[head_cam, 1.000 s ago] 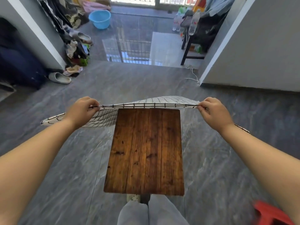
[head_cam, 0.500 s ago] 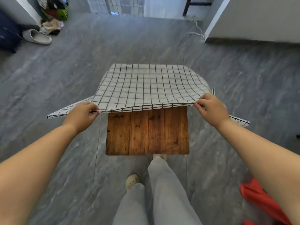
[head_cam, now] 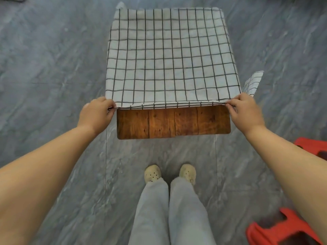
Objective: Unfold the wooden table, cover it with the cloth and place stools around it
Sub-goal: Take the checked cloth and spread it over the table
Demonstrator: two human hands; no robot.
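In the head view, the checked cloth (head_cam: 169,59) is spread over most of the wooden table (head_cam: 173,122), of which only the near strip is left bare. The cloth's near hem is pinched at its two ends by the left hand (head_cam: 96,113) and the right hand (head_cam: 245,111), which are held well apart at either side of the tabletop. A skewed drape is to be feared if one end is pulled harder than the other, since a loose flap is already seen sticking out at the right (the left overhang cannot be judged from here). The far edge could also be dragged off the tabletop by too strong a pull toward the body. The red stools (head_cam: 283,228) are stood at the lower right near the right arm, so they could be knocked by a careless step. Against the frame of half a second ago, much more of the wood is covered, the hem is brought nearer the person, and the camera is tilted further down.
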